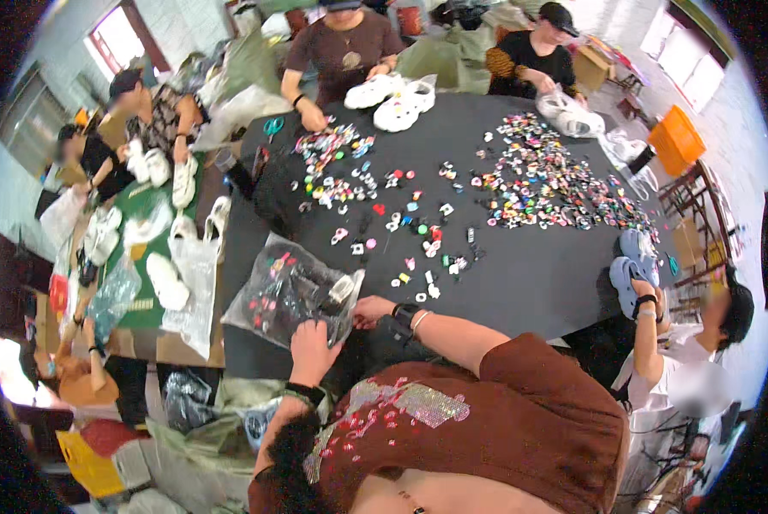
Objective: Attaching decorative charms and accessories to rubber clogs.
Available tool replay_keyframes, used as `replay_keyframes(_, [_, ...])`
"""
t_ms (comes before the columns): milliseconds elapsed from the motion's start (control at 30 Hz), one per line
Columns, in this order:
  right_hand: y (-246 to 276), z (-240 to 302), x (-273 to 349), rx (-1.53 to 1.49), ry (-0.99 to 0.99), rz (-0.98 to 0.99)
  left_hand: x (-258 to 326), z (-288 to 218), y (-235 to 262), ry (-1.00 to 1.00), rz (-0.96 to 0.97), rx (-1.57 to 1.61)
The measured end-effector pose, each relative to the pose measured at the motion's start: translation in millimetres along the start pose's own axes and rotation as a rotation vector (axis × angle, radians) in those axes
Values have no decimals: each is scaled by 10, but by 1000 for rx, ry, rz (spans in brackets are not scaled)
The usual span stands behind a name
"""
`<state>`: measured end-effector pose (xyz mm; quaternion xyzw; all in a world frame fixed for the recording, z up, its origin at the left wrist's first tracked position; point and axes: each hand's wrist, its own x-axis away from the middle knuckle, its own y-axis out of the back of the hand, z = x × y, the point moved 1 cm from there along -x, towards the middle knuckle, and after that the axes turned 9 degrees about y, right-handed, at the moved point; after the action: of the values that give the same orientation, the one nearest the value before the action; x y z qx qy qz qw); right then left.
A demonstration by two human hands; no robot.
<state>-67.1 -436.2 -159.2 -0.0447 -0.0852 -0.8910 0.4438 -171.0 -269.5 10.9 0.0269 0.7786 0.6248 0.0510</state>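
Observation:
A clear plastic bag [251,295] lies on the near left part of the dark table, with black shoes and small red pieces showing through it. My left hand [314,344] is closed on the near edge of this bag. At the bag's right corner, beside a pale label inside, my right hand [372,312] pinches the plastic; its fingertips are partly hidden. Small colourful shoe charms [431,244] lie scattered beyond my hands.
A big heap of charms [538,176] covers the table's far right. Co-workers sit around, one with white clogs [401,104], another with blue clogs [628,272]. A green-topped table [144,244] with white shoes adjoins at left. Teal scissors [273,128] lie at the far left corner.

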Motion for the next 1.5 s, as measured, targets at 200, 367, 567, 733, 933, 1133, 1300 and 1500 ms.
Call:
replay_keyframes(200, [-58,329,78,-123,-179,-67,-22,-34,-143,55,22,-139])
replay_keyframes(367, [-91,447,165,-343,-340,-116,-41,-67,-149,75,41,-165])
replay_keyframes(567, [-96,539,183,-306,-316,-151,-17,-18,-265,62,31,-269])
replay_keyframes(733, [-39,445,174,-116,-276,-90,9,255,-379,19,-144,-93])
replay_keyframes(933, [-49,756,300,219,-280,87,-21,179,104,144,-378,140])
replay_keyframes(1133, [-328,1344,239,605,120,293,-6,43,279,89,-434,124])
replay_keyframes(1300, [-399,1402,-41,514,395,-84,79,12,234,23,-333,95])
replay_keyframes(1500, [-453,1331,-162,700,377,-238,65,-24,223,-20,-357,130])
